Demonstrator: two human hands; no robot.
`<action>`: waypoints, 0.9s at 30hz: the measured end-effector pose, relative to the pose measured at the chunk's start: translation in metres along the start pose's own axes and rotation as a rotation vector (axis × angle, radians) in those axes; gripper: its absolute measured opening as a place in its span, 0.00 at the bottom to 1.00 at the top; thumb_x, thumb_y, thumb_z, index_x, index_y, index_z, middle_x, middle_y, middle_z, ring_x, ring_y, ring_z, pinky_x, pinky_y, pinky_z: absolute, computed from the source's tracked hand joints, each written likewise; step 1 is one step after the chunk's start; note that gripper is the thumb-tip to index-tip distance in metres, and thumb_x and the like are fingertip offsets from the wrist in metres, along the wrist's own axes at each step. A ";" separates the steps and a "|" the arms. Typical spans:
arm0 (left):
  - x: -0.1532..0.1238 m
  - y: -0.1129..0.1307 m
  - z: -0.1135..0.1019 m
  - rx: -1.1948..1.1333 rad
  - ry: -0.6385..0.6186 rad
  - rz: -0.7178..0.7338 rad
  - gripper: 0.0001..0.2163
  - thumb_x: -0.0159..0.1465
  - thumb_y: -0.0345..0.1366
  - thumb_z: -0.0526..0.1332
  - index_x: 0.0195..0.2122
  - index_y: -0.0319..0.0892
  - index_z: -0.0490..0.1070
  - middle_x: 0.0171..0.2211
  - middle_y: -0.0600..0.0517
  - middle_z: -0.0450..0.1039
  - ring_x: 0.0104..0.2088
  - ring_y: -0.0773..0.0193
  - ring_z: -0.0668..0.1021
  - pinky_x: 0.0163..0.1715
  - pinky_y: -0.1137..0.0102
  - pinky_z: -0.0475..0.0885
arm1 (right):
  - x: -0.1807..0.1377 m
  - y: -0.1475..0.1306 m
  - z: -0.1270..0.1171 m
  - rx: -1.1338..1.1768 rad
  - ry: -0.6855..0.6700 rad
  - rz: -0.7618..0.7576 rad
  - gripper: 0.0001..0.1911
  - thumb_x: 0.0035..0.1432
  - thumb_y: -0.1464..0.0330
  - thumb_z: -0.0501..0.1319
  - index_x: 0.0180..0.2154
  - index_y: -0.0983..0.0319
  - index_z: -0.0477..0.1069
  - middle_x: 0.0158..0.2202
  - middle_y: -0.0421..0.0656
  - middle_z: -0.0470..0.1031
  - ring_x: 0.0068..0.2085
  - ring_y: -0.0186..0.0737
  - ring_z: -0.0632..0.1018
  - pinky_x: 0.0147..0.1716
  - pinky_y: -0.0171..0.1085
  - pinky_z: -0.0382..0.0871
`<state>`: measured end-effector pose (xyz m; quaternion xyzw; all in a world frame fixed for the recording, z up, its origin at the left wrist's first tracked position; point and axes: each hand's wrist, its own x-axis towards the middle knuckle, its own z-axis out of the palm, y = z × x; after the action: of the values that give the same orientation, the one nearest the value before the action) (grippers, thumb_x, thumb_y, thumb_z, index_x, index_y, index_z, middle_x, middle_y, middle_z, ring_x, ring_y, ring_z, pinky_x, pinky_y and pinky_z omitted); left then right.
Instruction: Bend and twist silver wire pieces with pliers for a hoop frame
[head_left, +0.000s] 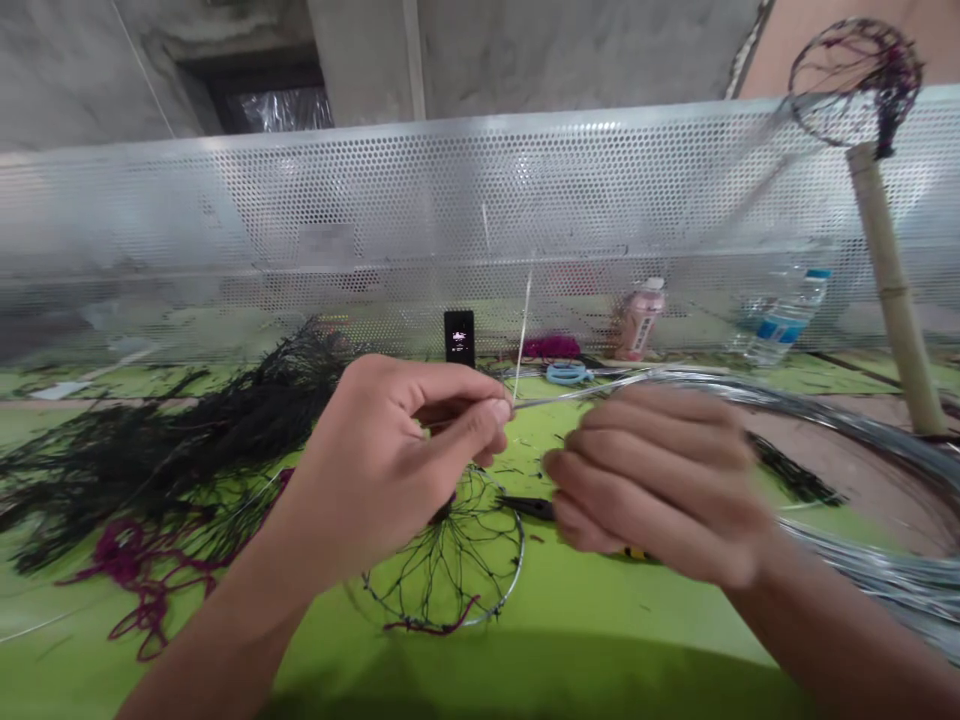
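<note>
My left hand (405, 450) pinches the end of a thin silver wire (570, 392) between thumb and forefinger, above the green table. That wire runs right into a big coil of wire (862, 440). My right hand (660, 490) is blurred by motion, fingers curled, just right of the left hand and close under the wire; whether it grips anything is unclear. Below the hands lies a small wire hoop (442, 560) woven with black thread. A black-handled tool (529, 507) lies partly hidden under my right hand.
Black thread bundle (187, 440) and magenta cord (135, 570) lie at left. A perforated metal screen (480, 230) crosses the back. Near it stand a small black device (459, 337), a pink bottle (639, 318) and a water bottle (784, 315). A bamboo pole (892, 290) carries another netted hoop (855, 80).
</note>
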<state>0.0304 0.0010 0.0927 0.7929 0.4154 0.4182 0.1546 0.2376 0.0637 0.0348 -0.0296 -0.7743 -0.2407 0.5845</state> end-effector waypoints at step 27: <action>-0.001 0.005 -0.006 -0.181 -0.032 0.003 0.06 0.67 0.32 0.65 0.33 0.47 0.82 0.26 0.59 0.80 0.28 0.70 0.79 0.29 0.78 0.74 | -0.002 -0.003 0.052 0.312 0.288 0.378 0.08 0.65 0.73 0.63 0.44 0.55 0.76 0.39 0.42 0.81 0.43 0.45 0.83 0.43 0.49 0.79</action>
<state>0.0278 -0.0036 0.0987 0.7827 0.3722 0.4416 0.2318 0.1905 0.0831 0.0217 -0.0485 -0.6916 -0.0071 0.7207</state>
